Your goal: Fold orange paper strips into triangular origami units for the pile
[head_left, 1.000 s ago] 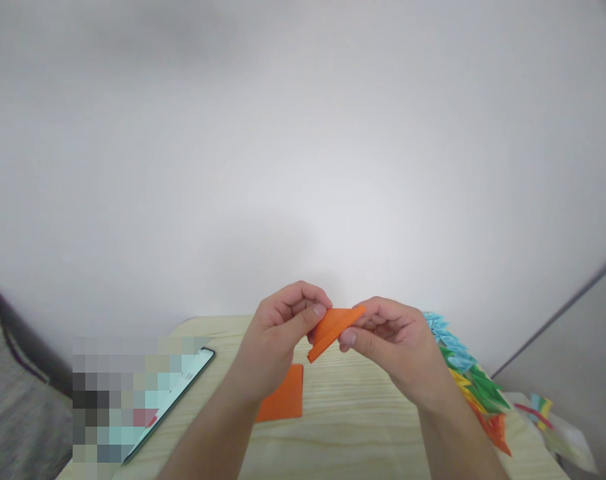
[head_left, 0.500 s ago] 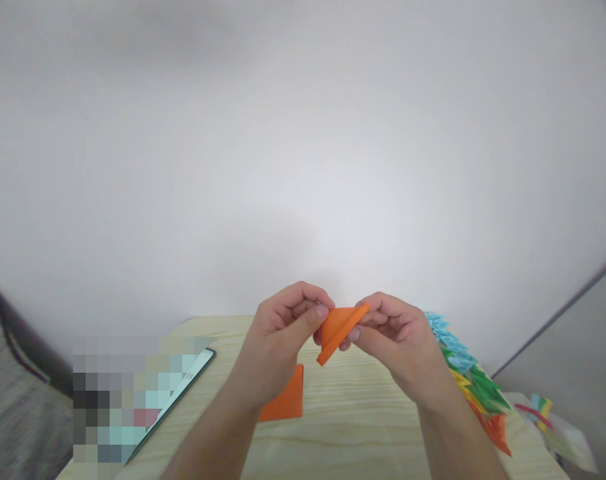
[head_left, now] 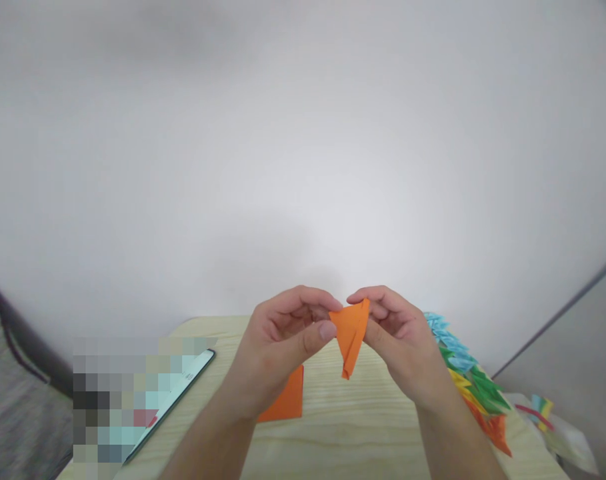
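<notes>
Between my hands, above the table, is a folded piece of orange paper (head_left: 351, 330), roughly a triangle with its narrow end pointing down. My left hand (head_left: 287, 340) pinches its left corner between thumb and fingers. On the other side, my right hand (head_left: 393, 333) grips the right edge, thumb in front near the crease and index finger at the top corner. Below my left wrist lies a stack of flat orange paper (head_left: 289, 400), partly covered by that hand and forearm.
Folded paper pieces in blue, green, yellow and orange (head_left: 470, 373) line the table's right edge. A phone or tablet (head_left: 183, 380), partly blurred out, lies at the left of the wooden table (head_left: 343, 433). A plastic bag (head_left: 567, 440) sits beyond the right side. A wall stands behind.
The orange paper has turned so its narrow end points more straight down. My left thumb and fingers have shifted right along it, and my right fingertips have moved closer to its top corner.
</notes>
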